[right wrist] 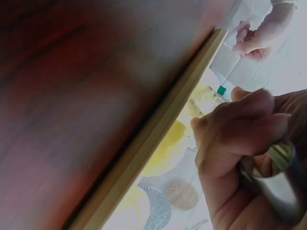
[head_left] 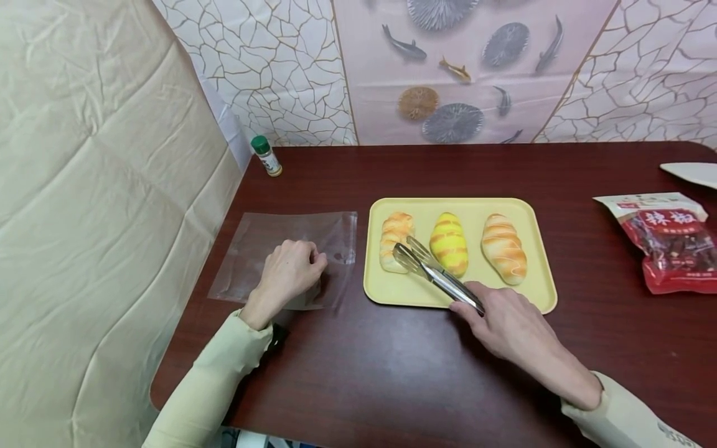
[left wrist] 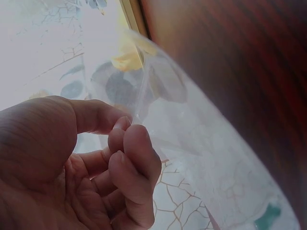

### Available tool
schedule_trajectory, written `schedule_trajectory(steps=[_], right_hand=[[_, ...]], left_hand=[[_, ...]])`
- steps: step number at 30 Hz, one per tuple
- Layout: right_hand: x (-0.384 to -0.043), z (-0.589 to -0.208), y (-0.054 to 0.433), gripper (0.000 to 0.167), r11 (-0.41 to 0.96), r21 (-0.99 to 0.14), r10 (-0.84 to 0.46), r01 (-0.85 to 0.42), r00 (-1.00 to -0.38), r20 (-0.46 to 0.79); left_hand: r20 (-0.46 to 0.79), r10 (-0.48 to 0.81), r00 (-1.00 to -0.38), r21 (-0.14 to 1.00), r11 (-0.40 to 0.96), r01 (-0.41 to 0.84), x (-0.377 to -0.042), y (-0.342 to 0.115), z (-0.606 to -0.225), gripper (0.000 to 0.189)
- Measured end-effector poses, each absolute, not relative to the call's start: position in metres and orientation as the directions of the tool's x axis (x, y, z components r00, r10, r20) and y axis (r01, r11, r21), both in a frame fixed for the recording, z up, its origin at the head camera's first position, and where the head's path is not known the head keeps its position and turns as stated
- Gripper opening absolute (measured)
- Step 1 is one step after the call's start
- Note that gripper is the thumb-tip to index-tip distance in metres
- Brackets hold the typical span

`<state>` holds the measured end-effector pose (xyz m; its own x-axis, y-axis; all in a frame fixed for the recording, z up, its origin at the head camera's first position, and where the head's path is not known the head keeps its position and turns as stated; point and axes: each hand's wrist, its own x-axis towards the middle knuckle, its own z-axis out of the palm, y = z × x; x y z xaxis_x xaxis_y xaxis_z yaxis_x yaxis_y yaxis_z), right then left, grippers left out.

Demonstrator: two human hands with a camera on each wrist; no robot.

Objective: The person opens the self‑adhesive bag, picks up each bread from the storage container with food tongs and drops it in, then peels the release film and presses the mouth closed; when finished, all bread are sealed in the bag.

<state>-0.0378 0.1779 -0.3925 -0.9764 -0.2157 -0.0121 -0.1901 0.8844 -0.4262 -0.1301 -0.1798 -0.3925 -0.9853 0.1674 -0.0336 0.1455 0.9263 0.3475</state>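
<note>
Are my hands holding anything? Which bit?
Right hand: metal tongs, by the handle end. Left hand: pinching the clear bag's film; exactly where is hard to tell.

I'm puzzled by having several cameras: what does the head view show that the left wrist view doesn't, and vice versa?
Only the head view clearly shows the tongs and the red packet. Only the left wrist view shows the palm side of the left grip as it pinches the clear bag. Both views show that grip, the bag, the dark table and the patterned wall covering.
</note>
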Motion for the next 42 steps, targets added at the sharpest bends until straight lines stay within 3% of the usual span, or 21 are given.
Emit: schedule_trajectory(steps=[18,25,30,42], right_hand=[[-0.038,-0.388,0.187,0.024,0.862,-0.468,-0.225,-0.195,-0.974,-0.009],[-0.038,-0.375,0.184,0.024,0.827,-0.491,-0.275,-0.274,-0.959,0.071],[-0.042,-0.364,0.171,0.025,0.782,-0.532,-0.317,-0.326,-0.942,0.111],[-0.056,-0.374,0.138,0.023,0.738,-0.588,-0.415,-0.331,-0.910,-0.009]], left_hand=[[0.008,0.164,-0.987,0.346,0.925,0.156,-0.130,-0.182,-0.392,0.025],[0.075,0.179,-0.981,0.334,0.923,0.193,-0.138,-0.191,-0.416,0.021],[0.059,0.170,-0.984,0.350,0.919,0.180,-0.131,-0.184,-0.401,0.022],[0.038,0.160,-0.986,0.367,0.916,0.163,-0.126,-0.178,-0.391,0.026]])
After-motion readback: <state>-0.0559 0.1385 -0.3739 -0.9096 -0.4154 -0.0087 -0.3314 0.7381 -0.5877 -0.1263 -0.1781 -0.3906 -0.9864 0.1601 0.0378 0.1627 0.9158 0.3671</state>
